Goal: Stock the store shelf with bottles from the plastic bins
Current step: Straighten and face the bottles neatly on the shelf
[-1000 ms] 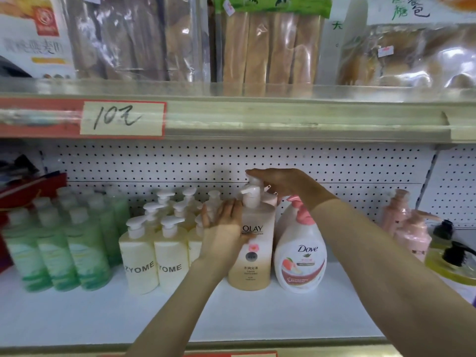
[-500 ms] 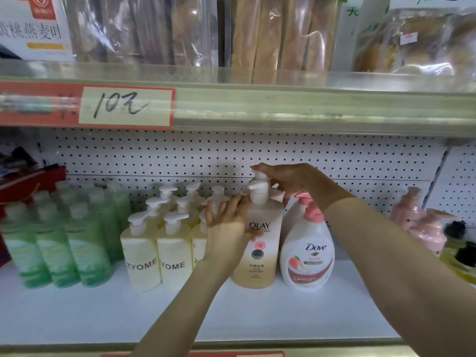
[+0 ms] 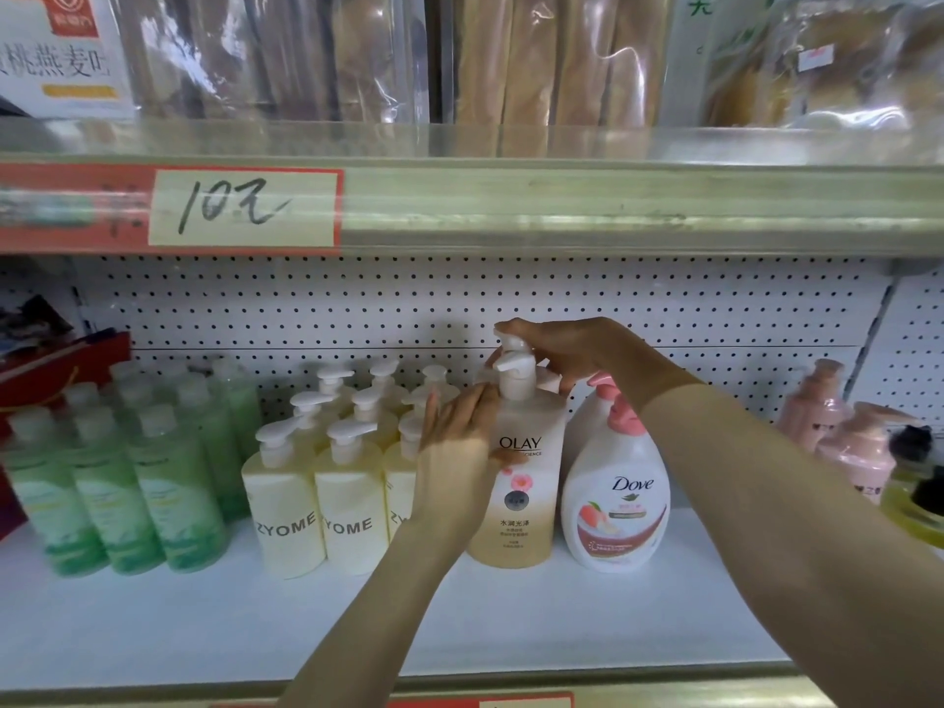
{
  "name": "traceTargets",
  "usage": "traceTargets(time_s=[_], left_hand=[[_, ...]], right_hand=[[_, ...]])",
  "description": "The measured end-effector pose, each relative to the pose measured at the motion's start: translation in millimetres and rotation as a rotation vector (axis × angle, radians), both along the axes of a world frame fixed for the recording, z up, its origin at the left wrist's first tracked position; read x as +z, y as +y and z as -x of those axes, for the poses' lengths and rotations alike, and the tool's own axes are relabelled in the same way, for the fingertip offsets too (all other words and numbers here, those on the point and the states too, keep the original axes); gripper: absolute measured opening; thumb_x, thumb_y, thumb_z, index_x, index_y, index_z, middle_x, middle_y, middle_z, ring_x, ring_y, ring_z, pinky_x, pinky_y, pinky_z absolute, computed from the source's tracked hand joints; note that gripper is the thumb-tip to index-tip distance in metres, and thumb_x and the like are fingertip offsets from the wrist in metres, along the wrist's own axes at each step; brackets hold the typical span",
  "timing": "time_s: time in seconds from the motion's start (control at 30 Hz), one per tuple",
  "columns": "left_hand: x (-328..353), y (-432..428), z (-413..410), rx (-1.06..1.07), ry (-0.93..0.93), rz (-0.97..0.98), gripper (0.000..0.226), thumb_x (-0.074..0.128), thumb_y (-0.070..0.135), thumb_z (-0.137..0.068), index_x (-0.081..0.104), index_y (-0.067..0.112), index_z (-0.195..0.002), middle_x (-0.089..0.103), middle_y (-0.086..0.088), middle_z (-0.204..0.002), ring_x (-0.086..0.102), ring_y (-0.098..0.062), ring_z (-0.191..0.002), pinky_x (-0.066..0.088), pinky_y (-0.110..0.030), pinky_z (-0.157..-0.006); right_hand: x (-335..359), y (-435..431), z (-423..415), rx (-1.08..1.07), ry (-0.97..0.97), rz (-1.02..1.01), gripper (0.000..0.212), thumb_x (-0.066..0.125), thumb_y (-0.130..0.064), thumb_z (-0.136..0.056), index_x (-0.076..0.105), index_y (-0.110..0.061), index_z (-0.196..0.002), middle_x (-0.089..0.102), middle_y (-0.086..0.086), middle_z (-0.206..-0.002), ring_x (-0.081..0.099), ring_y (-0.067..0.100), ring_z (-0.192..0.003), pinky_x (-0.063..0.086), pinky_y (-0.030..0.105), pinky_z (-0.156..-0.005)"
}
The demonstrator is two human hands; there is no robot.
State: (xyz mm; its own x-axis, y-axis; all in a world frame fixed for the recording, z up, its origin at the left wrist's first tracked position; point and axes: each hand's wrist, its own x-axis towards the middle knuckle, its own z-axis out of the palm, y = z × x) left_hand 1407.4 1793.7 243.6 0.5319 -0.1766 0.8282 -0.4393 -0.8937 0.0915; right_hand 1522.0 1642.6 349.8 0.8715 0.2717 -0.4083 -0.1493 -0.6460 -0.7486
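A tall cream Olay pump bottle (image 3: 523, 508) stands upright on the white shelf (image 3: 357, 620), between the ZYOME bottles (image 3: 286, 518) and a white Dove bottle (image 3: 615, 508). My left hand (image 3: 457, 462) lies with straight fingers against the Olay bottle's left shoulder. My right hand (image 3: 567, 352) reaches over from the right, and its fingers curl round the white pump head and neck. A second white pump head shows just behind the first. No plastic bin is in view.
Green bottles (image 3: 168, 493) fill the shelf's left, beside a red box (image 3: 61, 360). Pink pump bottles (image 3: 858, 452) and a yellow bottle with a black pump (image 3: 914, 503) stand at the right. The upper shelf edge (image 3: 562, 206) with a price tag (image 3: 240, 206) hangs low overhead.
Both hands stay on the Olay bottle. My left fingers have slid a little higher up its shoulder, and the view has drifted slightly.
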Motion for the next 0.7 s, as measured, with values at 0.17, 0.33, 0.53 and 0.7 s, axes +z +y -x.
traceTargets(time_s=[0.17, 0.33, 0.53, 0.7], left_hand=[[3, 0, 2, 0.019, 0.010, -0.016, 0.081, 0.092, 0.036, -0.038, 0.065, 0.003, -0.107, 0.069, -0.008, -0.105, 0.068, -0.024, -0.093, 0.023, -0.039, -0.104], [8, 4, 9, 0.040, 0.092, -0.033, 0.076, 0.089, 0.037, -0.049, 0.062, 0.006, -0.113, 0.066, -0.007, -0.110, 0.065, -0.026, -0.099, 0.021, -0.041, -0.110], [17, 3, 23, 0.029, 0.314, -0.081, 0.076, 0.059, 0.044, -0.086, 0.024, 0.015, -0.146, 0.030, 0.002, -0.148, 0.028, -0.019, -0.136, -0.004, -0.037, -0.115], [17, 6, 22, 0.043, 0.328, -0.128, 0.078, 0.062, 0.044, -0.083, 0.025, 0.013, -0.144, 0.033, -0.001, -0.145, 0.029, -0.022, -0.135, 0.003, -0.039, -0.114]], right_hand=[[-9, -4, 9, -0.087, -0.139, 0.023, 0.094, 0.042, -0.096, -0.049, 0.063, -0.036, -0.118, 0.059, 0.000, -0.107, 0.063, 0.025, -0.077, 0.052, 0.038, -0.077], [9, -16, 59, -0.158, -0.428, -0.111, 0.073, 0.030, -0.080, -0.081, 0.060, -0.027, -0.123, 0.057, -0.002, -0.129, 0.056, 0.020, -0.112, 0.044, 0.043, -0.100], [0, -25, 132, -0.536, -0.936, -0.308, 0.041, 0.038, -0.039, -0.100, 0.051, -0.012, -0.128, 0.051, 0.007, -0.134, 0.062, 0.005, -0.101, 0.045, 0.028, -0.080], [-83, -37, 177, -0.595, -0.740, -0.085, 0.073, 0.062, -0.030, -0.090, 0.020, -0.008, -0.146, 0.024, 0.010, -0.145, 0.040, 0.024, -0.128, 0.041, 0.028, -0.094]])
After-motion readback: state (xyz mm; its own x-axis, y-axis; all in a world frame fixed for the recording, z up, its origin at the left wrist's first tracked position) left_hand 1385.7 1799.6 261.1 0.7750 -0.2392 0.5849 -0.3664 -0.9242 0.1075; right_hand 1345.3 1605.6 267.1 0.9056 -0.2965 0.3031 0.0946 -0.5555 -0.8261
